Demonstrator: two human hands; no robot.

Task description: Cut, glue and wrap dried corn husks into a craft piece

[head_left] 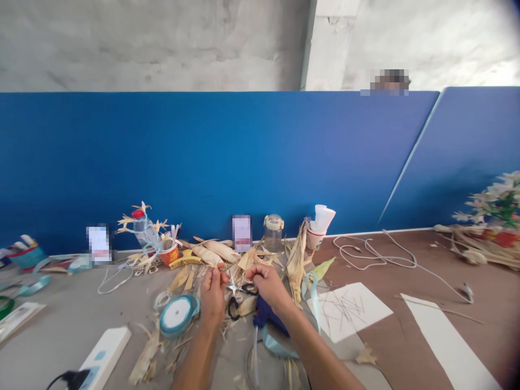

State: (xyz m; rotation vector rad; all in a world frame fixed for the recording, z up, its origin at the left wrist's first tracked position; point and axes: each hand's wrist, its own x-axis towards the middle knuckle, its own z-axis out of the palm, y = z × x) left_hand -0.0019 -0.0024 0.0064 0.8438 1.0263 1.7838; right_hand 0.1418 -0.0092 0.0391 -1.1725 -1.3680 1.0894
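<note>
My left hand (214, 292) is raised over the table with its fingertips pinched together; what they hold is too small to name. Across from it, my right hand (266, 283) is also closed in a pinch, and its contents cannot be made out. Between and below the hands lie black-handled scissors (234, 303). A dark blue glue gun (268, 317) rests under my right wrist. Dried corn husks (219, 250) are heaped just beyond my fingers. Left of my left hand is a roll of light blue ribbon (177, 315).
A white power strip (106, 355) is at the front left. A clear bottle (273, 234), a paper cup (316, 236) and a phone (242, 233) stand along the blue partition (244, 157). Thin sticks lie on white paper (376, 311). A white cable (400, 264) loops at the right.
</note>
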